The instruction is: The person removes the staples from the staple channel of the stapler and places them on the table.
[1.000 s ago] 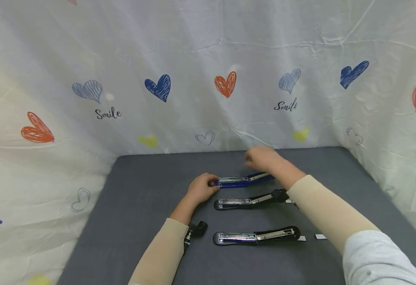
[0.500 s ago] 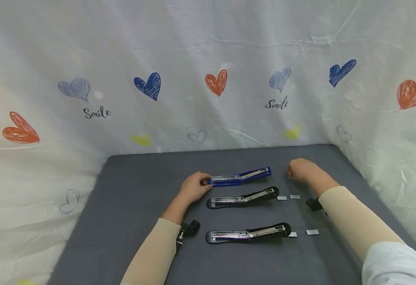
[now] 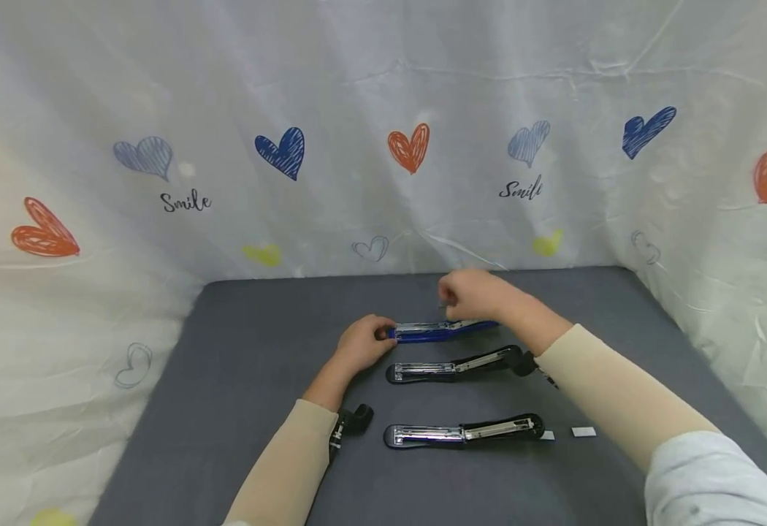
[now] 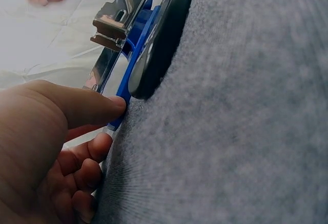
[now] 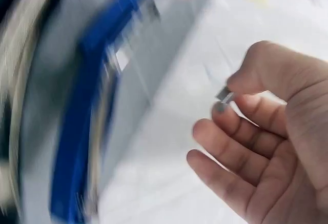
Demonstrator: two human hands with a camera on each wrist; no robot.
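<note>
A blue stapler [image 3: 426, 337] lies opened out flat at the back of the table, its metal channel facing up. My left hand [image 3: 360, 343] pinches its left end between thumb and fingers, as the left wrist view shows with the thumb on the blue base [image 4: 124, 88]. Over the stapler's middle hovers my right hand [image 3: 478, 296]. Between its thumb and index fingertip is a short grey strip of staples [image 5: 224, 95], apart from the stapler. The right wrist view is blurred around the stapler.
Two black staplers, a middle one [image 3: 423, 371] and a front one [image 3: 426, 436], lie opened out nearer me. A small pale strip [image 3: 584, 432] lies right of the front one, another partly by its tip. A white curtain [image 3: 331, 219] hangs behind the grey table [image 3: 258, 409].
My right hand went right to the table beside the blue stapler, then came back left over it with the staple strip. The left hand keeps its hold on the stapler's end.
</note>
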